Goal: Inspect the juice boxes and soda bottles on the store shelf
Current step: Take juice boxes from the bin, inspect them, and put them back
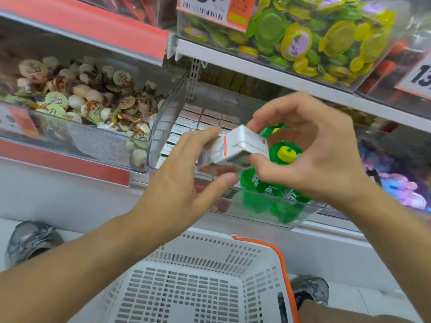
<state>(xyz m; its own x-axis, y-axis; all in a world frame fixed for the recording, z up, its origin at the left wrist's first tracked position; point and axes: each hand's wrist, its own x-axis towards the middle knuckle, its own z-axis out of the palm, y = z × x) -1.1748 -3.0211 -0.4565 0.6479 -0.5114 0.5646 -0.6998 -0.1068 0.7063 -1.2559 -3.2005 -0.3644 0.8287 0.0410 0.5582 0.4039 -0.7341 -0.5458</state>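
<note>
A small white juice box [235, 148] with an orange stripe is held in front of the middle shelf bin. My left hand [186, 173] holds its left end with fingers and thumb. My right hand [312, 150] pinches its right end from above and below. Behind the box, green soda bottles [277, 183] with a yellow cap [286, 153] lie in a clear bin [303, 213]. More juice boxes [198, 120] stand in rows in the same bin, further back.
A white plastic basket [200, 283] with an orange handle sits on the floor below my arms. A clear bin of small jelly cups [88, 103] is at the left. Green and yellow cups [303, 38] fill a bin on the shelf above.
</note>
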